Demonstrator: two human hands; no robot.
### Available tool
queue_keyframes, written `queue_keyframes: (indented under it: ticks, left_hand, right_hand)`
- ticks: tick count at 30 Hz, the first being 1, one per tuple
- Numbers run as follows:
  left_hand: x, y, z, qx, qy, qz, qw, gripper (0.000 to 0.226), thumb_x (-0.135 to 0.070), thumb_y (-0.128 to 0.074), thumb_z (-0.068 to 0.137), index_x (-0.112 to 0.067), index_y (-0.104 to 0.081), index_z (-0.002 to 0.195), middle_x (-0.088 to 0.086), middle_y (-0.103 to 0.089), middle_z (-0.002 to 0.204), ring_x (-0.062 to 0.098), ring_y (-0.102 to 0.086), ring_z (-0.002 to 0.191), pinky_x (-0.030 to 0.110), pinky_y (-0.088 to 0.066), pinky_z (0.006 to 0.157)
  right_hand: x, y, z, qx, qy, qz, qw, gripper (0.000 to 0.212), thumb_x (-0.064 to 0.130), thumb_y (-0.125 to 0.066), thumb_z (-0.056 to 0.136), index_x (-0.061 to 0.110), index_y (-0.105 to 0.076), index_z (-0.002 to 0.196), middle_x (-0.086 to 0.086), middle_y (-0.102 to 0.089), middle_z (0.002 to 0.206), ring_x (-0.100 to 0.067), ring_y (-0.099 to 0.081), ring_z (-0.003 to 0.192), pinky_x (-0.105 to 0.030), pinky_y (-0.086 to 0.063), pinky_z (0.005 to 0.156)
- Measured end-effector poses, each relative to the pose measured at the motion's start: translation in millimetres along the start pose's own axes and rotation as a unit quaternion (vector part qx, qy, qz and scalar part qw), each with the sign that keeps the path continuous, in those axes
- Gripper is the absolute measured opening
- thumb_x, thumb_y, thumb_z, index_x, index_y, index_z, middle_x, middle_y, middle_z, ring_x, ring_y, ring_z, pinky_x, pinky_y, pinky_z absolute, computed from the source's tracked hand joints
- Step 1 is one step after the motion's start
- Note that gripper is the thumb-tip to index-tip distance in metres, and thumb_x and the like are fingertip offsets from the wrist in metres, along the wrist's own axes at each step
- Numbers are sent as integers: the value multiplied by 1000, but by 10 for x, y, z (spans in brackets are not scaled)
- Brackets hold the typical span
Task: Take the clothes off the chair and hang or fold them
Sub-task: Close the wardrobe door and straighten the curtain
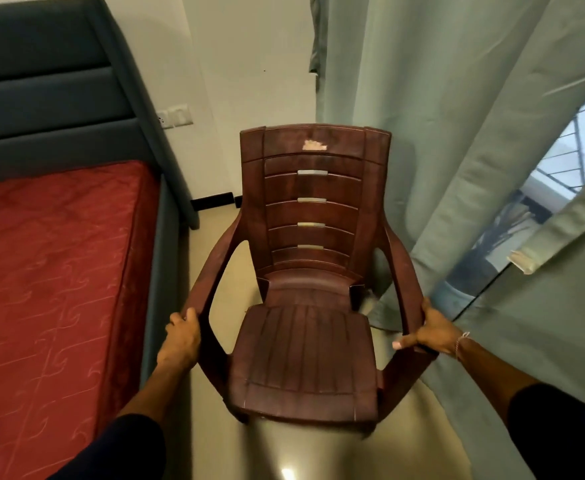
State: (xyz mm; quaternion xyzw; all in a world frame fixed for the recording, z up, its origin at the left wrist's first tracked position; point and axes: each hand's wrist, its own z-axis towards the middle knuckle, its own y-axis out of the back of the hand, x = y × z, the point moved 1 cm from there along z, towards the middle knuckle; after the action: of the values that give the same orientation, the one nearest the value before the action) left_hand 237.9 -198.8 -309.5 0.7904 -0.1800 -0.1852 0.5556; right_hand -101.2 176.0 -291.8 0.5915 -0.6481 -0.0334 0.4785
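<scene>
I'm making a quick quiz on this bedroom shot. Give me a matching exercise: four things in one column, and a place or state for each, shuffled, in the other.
Things:
1. chair
2. mattress
3. curtain
4. left hand

Place or state:
A. hangs to the right of the chair
B. grips an armrest
C. red, lies to the left of the chair
D. brown, its seat is bare

Pairs: 1-D, 2-C, 3-A, 4-B

Brown plastic chair, upright (seat bare), slatted back
</scene>
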Motion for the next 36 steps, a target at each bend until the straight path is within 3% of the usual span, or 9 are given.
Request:
queue_keyframes:
  ticks: [2, 4, 6, 9, 13, 19, 23, 32, 36]
  left_hand:
    - [81, 61, 65, -9, 2, 11, 1000, 40, -4, -51, 98, -7, -33, 134, 22, -37, 125, 41, -51, 114, 53, -49, 95]
    - [152, 89, 229, 0, 2, 27, 1000, 60, -11, -52, 100, -12, -20, 151, 21, -34, 127, 40, -52, 115, 51, -47, 97]
    - [170, 156, 324, 31, -9, 54, 998, 76, -20, -53, 101, -17, -3, 158, 21, -33, 133, 38, -53, 116, 48, -45, 98]
    - [186, 205, 503, 61, -19, 97, 993, 81, -21, -53, 101, -9, 3, 158, 30, -26, 149, 43, -44, 132, 47, -40, 108]
    - [85, 233, 738, 34, -34, 120, 992, 66, -3, -38, 103, 7, 4, 153, 26, 3, 163, 38, -3, 152, 42, -17, 123]
    - [134, 324, 1156, 1, -49, 79, 996, 65, -5, -37, 105, 8, 5, 153, 26, 3, 163, 36, -4, 152, 39, -12, 124]
    - [121, 455, 1465, 4, -47, 75, 996, 66, -2, -37, 104, 5, 6, 154, 22, 4, 164, 33, -2, 153, 37, -15, 122]
    - [65, 759, 2466, -23, -49, 34, 998, 71, -1, -43, 102, 1, 5, 155, 19, 4, 165, 31, -1, 153, 37, -20, 122]
    - [55, 883, 2935, -32, -39, 15, 999, 75, -2, -47, 102, 2, 6, 155, 20, 6, 165, 32, 0, 153, 37, -20, 122]
  right_hand:
    - [194, 143, 117, 44, 19, -73, 996, 174, 57, -98, 28, 9, 7, 158, -11, -25, 160, -30, -37, 140, -37, -36, 116]
    - [289, 207, 314, 85, 31, -166, 982, 176, 57, -97, 33, 16, 22, 156, -10, -4, 167, -31, -19, 151, -35, -26, 121]
    - [364, 230, 465, 96, 50, -238, 965, 164, 52, -96, 48, 22, 25, 155, -12, 7, 167, -32, -10, 153, -36, -20, 122]
    - [481, 178, 612, 74, 61, -296, 950, 141, 43, -87, 72, 19, 25, 154, -17, 24, 163, -34, -3, 154, -35, -17, 122]
    - [717, 142, 822, 7, 81, -347, 934, 105, 31, -74, 90, 8, 2, 159, -17, 7, 166, -37, -14, 152, -39, -22, 122]
    - [1022, 58, 1307, -71, 70, -421, 902, 75, 20, -60, 98, 11, -17, 159, -13, -25, 162, -35, -29, 147, -40, -35, 116]
    - [1328, 138, 1666, -79, 81, -427, 897, 72, 17, -63, 96, 9, -26, 157, -12, -39, 154, -33, -43, 137, -37, -43, 108]
    - [1936, 360, 2603, -78, 83, -392, 913, 77, 19, -63, 96, 15, -18, 159, -9, -26, 163, -31, -28, 149, -37, -33, 117]
    - [2257, 424, 3035, -95, 96, -392, 910, 76, 16, -62, 96, 16, -20, 159, -9, -28, 163, -30, -32, 147, -38, -37, 115]
